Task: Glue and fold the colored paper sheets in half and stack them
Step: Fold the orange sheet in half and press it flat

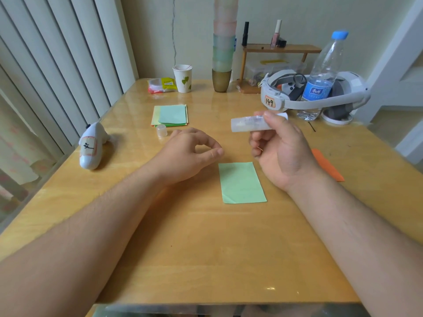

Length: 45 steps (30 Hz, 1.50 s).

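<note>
A folded light-green sheet (242,183) lies flat on the wooden table (206,248), between my two hands. My right hand (280,152) holds a translucent glue stick (249,124) above the table, its open end pointing left. My left hand (194,152) hovers left of the sheet with its fingers loosely curled and nothing in them. The glue stick's clear cap (161,130) stands on the table beyond my left hand. Farther back lies a stack of green and yellow sheets (170,115). An orange folded sheet (327,164) lies to the right, partly hidden by my right wrist.
A white shark-like toy (92,146) lies at the left edge. At the back stand a paper cup (183,78), a tower of stacked cups (223,53), a small wooden shelf (281,50), a white headset (315,94) and a water bottle (322,76).
</note>
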### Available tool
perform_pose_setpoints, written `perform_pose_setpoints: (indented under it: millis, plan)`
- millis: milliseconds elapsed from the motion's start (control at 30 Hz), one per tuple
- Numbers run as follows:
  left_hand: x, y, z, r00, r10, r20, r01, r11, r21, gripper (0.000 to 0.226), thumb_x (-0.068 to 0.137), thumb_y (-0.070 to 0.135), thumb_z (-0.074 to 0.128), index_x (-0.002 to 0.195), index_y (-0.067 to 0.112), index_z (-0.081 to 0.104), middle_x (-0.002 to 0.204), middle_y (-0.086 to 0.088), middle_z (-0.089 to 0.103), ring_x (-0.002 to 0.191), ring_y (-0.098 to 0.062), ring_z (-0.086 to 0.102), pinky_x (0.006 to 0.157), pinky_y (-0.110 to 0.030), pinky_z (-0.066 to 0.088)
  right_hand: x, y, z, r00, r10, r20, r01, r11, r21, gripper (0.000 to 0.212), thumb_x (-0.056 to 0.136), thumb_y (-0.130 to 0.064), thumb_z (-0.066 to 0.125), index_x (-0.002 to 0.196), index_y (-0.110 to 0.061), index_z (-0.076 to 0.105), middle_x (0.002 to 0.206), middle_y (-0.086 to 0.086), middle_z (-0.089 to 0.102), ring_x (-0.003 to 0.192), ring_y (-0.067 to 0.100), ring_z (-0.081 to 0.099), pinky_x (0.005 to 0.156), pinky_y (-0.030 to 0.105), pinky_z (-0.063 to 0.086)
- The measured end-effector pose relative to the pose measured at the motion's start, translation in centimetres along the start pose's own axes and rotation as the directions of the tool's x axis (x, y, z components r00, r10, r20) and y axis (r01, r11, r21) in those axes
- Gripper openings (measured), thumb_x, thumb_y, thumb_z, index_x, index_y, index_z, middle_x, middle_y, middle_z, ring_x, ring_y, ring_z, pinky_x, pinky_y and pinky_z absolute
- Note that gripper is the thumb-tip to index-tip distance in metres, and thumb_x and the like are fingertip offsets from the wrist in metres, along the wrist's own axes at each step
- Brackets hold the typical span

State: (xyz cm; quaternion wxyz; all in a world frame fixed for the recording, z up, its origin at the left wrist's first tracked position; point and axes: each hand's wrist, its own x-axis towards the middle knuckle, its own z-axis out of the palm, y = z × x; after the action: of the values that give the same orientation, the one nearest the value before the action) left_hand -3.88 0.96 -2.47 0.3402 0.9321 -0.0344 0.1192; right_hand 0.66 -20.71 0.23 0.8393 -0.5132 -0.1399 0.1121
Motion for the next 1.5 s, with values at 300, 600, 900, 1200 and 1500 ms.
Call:
perform_pose_setpoints:
  millis: [300, 600, 900, 1200, 1500]
  plan:
    - [-0.3, 1.9, 1.1, 0.996, 0.062, -0.060, -0.081, 0.913, -0.399, 0.037, 0.102, 0.055, 0.053, 0.131, 0.041, 0.070, 0.132, 0.011, 0.067, 0.130, -0.003, 0.056, 0.118, -0.042, 0.038, -0.2, 1.4, 0.3, 0.998, -0.008, 0.066, 0.023, 0.973, -0.231, 0.024, 0.097, 0.003, 0.065, 0.114, -0.013, 0.059, 0.109, 0.007, 0.080, 0.079, 0.006, 0.065, 0.074, 0.021, 0.047]
    - [-0.4, 2.2, 1.1, 0.990, 0.037, -0.137, -0.094, 0.895, -0.436, 0.023, 0.097, 0.046, 0.070, 0.101, 0.026, 0.080, 0.103, 0.009, 0.075, 0.107, -0.021, 0.063, 0.100, -0.046, 0.050, -0.4, 2.8, 0.8, 0.988, -0.116, 0.100, 0.151, 0.617, -0.772, 0.032, 0.078, -0.030, 0.089, 0.095, -0.033, 0.062, 0.093, -0.006, 0.075, 0.087, 0.018, 0.074, 0.083, 0.044, 0.061]
    - [-1.1, 2.3, -0.4, 0.980, 0.058, -0.188, -0.114, 0.948, -0.299, 0.005, 0.095, 0.026, 0.076, 0.091, 0.023, 0.077, 0.084, 0.010, 0.078, 0.079, -0.006, 0.073, 0.072, -0.019, 0.053, -0.2, 2.3, 0.0, 0.953, -0.161, 0.256, 0.296, 0.322, -0.899, 0.011, 0.091, -0.040, 0.077, 0.100, -0.034, 0.076, 0.086, -0.028, 0.071, 0.093, -0.001, 0.063, 0.081, 0.017, 0.047]
    - [-0.9, -3.0, -6.7, 0.805, -0.292, -0.517, 0.259, 0.956, -0.137, 0.011, 0.087, 0.027, 0.063, 0.082, 0.022, 0.071, 0.069, 0.017, 0.072, 0.054, 0.003, 0.055, 0.056, -0.024, 0.040, 1.8, 2.8, -3.5, 0.958, -0.218, 0.185, 0.244, 0.285, -0.927, 0.017, 0.090, -0.018, 0.072, 0.089, -0.035, 0.073, 0.087, -0.015, 0.066, 0.083, 0.002, 0.061, 0.075, 0.017, 0.047]
    - [-1.2, -5.2, -6.2, 0.818, -0.457, -0.349, 0.446, 0.888, -0.116, 0.018, 0.075, 0.040, 0.073, 0.085, 0.025, 0.071, 0.077, 0.010, 0.074, 0.074, -0.015, 0.072, 0.070, -0.037, 0.061, 2.1, 3.2, -4.1, 0.974, -0.163, 0.156, 0.194, 0.251, -0.948, 0.040, 0.095, 0.002, 0.050, 0.102, -0.027, 0.077, 0.101, -0.012, 0.066, 0.092, 0.004, 0.061, 0.075, 0.000, 0.036]
